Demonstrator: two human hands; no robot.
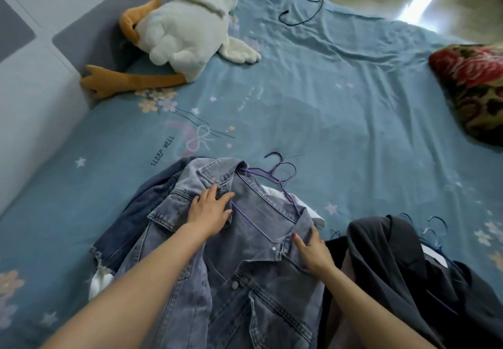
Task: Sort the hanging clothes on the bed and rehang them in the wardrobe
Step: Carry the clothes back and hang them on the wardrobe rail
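Note:
A washed grey-blue denim jacket [245, 267] lies open on the blue bed sheet [340, 109], on top of a pile with a darker denim piece [136, 212] and a white garment [275, 192]. A purple hanger [275, 177] sits in its neck, its hooks pointing up the bed. My left hand [211, 211] lies flat with straight fingers on the jacket's left collar. My right hand [313, 250] rests on the right front edge, thumb against the fabric. To the right lies a dark grey garment [402, 272] on blue hangers [432, 229].
A white plush goose [185, 32] with orange feet lies at the upper left against the grey headboard [89, 38]. A loose dark wire hanger [302, 11] lies at the top of the bed. A floral pillow [476, 87] sits at the right edge.

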